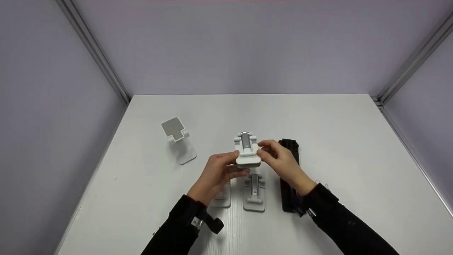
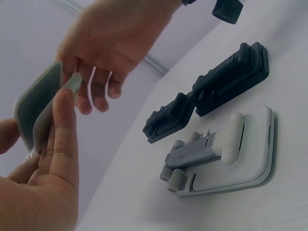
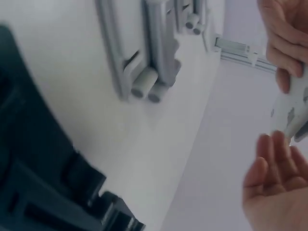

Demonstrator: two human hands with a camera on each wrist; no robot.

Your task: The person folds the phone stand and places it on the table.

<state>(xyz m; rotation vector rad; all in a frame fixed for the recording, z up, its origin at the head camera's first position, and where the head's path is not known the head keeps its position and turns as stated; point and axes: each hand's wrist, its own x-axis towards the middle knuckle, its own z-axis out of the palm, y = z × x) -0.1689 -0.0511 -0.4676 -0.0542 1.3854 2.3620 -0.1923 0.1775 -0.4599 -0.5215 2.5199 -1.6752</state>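
Note:
My left hand [image 1: 221,171] holds a folded white phone stand [image 1: 246,150] above the table, thumb on its left edge and fingers beneath. In the left wrist view, two plates of this phone stand [image 2: 41,103] show edge-on, slightly apart, between the left thumb and fingers. At the stand's right edge is my right hand [image 1: 283,164], thumb and index fingertips right by it; its other fingers hang loosely in the left wrist view. Below the hands lies another folded phone stand [image 1: 254,193], grey and white. One more folded stand [image 1: 222,198] is partly hidden behind the left wrist.
An unfolded white phone stand [image 1: 177,136] stands at the left, its grey plate raised. Black folded stands [image 1: 290,145] lie in a row under the right forearm, partly hidden by it. Walls [image 1: 247,46] bound the white table [image 1: 336,120] at back and sides.

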